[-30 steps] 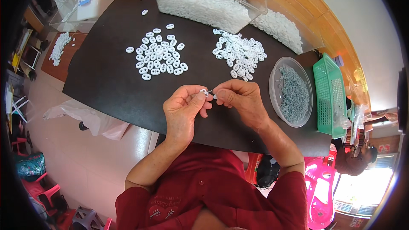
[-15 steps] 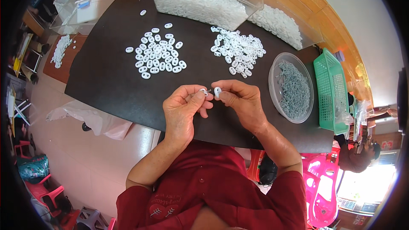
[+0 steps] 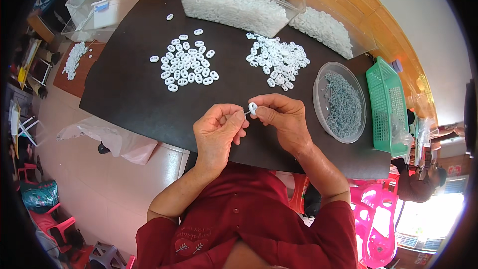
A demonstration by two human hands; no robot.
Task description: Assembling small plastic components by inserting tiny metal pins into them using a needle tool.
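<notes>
My right hand [image 3: 285, 117] pinches a small white oval piece with two holes [image 3: 253, 108] between thumb and forefinger. My left hand [image 3: 220, 128] is closed on a thin grey screw [image 3: 246, 113], whose end points at the white piece and seems to meet it. Whether the left fingers hold anything more is hidden. Beyond my hands, to the left, lies a loose group of white oval two-hole pieces [image 3: 187, 63] on the dark table [image 3: 134, 102]. Another heap of small white pieces [image 3: 279, 57] lies further right.
A round clear tub [image 3: 343, 104] of grey screws stands right of my hands, with a green basket [image 3: 386, 104] beyond it. Two clear bins, a large one [image 3: 234, 7] and another [image 3: 323, 30], hold white pieces along the far edge. A pink chair [image 3: 373, 224] stands at lower right.
A white piece visible in my left fingers no longer shows there; the screw's shaft now reaches to the right hand's piece. That piece is turned slightly. My view has shifted a little.
</notes>
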